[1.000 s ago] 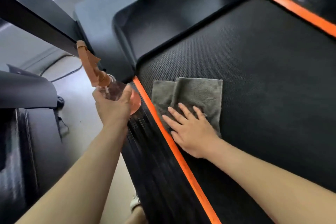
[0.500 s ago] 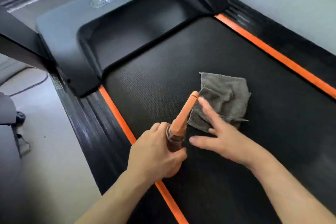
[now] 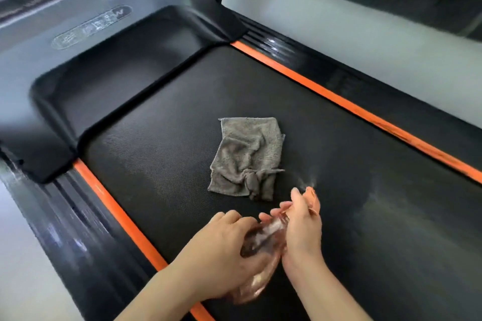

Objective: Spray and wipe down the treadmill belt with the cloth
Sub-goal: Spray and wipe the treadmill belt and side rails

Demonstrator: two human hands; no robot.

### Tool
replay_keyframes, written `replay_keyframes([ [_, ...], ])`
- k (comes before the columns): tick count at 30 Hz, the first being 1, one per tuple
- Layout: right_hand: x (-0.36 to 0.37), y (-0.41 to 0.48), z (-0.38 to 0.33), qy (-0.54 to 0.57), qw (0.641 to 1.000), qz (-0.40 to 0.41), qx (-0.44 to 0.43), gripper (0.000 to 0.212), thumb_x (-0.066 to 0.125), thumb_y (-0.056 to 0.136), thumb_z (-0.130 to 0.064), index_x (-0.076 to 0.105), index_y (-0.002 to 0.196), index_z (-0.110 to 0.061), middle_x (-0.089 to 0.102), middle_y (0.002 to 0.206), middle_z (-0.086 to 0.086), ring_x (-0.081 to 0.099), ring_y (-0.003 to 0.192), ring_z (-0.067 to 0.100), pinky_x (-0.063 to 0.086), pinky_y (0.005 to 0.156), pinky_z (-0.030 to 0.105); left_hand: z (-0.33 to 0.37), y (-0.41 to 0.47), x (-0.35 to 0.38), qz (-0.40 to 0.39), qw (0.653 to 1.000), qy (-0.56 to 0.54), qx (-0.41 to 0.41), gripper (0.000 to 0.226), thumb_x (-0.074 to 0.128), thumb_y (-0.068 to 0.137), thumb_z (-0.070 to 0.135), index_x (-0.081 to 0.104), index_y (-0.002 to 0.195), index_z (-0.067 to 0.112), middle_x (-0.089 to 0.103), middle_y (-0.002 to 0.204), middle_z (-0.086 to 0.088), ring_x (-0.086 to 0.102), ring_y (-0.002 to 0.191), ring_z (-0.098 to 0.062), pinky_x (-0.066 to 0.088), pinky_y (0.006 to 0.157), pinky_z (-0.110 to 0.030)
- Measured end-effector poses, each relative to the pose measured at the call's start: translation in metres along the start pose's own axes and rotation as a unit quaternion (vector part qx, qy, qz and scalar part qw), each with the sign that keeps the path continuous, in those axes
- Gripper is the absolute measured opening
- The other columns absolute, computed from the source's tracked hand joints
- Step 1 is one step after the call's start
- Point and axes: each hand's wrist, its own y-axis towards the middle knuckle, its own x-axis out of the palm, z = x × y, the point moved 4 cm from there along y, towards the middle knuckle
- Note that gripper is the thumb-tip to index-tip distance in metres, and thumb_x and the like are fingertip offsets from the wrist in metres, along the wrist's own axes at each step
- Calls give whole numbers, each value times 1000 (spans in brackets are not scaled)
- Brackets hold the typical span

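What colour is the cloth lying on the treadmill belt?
Grey. The cloth lies crumpled on the black belt, seen in the head view.

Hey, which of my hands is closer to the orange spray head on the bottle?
Right. The right hand is on the orange spray head itself, fingers curled round it. The left hand grips the spray bottle by its clear body, further back.

Left hand [image 3: 221, 245], right hand [image 3: 302, 232] curled round bottle [image 3: 262, 240].
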Motion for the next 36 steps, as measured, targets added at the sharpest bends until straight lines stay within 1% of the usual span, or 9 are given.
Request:
replay_keyframes([
  [6, -51, 15, 3, 111, 991, 53, 44, 33, 62, 95, -37, 61, 120, -15, 68, 93, 8, 74, 83, 30, 57, 66, 41, 10, 5, 0, -11, 999, -29, 34, 41, 44, 97, 51, 49, 136, 38, 52, 122, 18, 47, 115, -3, 38, 101, -22],
  [13, -104, 3, 6, 121, 977, 164, 70, 26, 60, 95, -36, 60, 99, -10, 63, 86, 10, 73, 65, 25, 57, 65, 38, 49, 6, 32, -93, 990, -15, 108, 70, 45, 91, 69, 19, 151, 43, 30, 145, 26, 28, 130, 2, 28, 111, -18],
  [18, -117, -2, 4, 155, 969, 189, 43, 15, 59, 97, -29, 59, 112, -27, 65, 96, 7, 72, 80, 28, 57, 77, 46, 58, 6, 56, -97, 986, 15, 132, 83, 42, 83, 78, 12, 152, 43, 21, 153, 25, 21, 140, 0, 29, 115, -24],
  [20, -121, -3, 4, 148, 970, 184, 55, 15, 59, 97, -31, 61, 103, -17, 66, 96, 10, 73, 80, 29, 57, 77, 45, 62, 8, 61, -98, 986, 20, 137, 90, 38, 76, 83, 10, 152, 44, 21, 154, 25, 21, 141, 0, 31, 115, -28],
  [25, -104, -2, 9, 141, 981, 112, 66, 45, 64, 93, -34, 56, 134, -16, 59, 92, 14, 66, 77, 32, 58, 60, 38, 55, 2, 52, -139, 986, -31, 88, 105, 62, 67, 76, 9, 151, 44, 30, 146, 26, 36, 130, 1, 35, 109, -22],
  [28, -79, -12, 8, 104, 993, 23, 46, 40, 64, 95, -32, 54, 133, -38, 67, 105, 10, 72, 81, 31, 60, 80, 50, 41, -5, 45, -130, 988, -44, 63, 106, 66, 63, 75, 14, 150, 44, 39, 137, 25, 46, 121, 2, 42, 103, -20],
  [32, -23, -29, 17, -57, 989, -137, 0, 47, 59, 98, -34, 44, 140, -49, 65, 118, 1, 74, 87, 18, 56, 93, 44, 10, -27, 44, -67, 994, -89, 2, 98, 64, 62, 71, 20, 145, 42, 46, 125, 22, 51, 111, 2, 45, 97, -20],
  [34, 7, -37, 22, -170, 961, -211, -51, 43, 58, 98, -35, 50, 139, -42, 67, 115, 0, 72, 88, 14, 54, 90, 31, -8, -38, 47, -20, 989, -142, -30, 95, 71, 61, 67, 24, 141, 46, 47, 124, 24, 48, 114, 4, 45, 98, -20],
  [36, 32, -46, 25, -247, 930, -248, -112, 24, 60, 97, -34, 67, 112, -17, 70, 99, 7, 69, 84, 16, 49, 80, 23, -22, -48, 49, 39, 973, -220, -53, 86, 80, 61, 58, 32, 132, 52, 52, 120, 26, 49, 115, 5, 47, 97, -21],
])
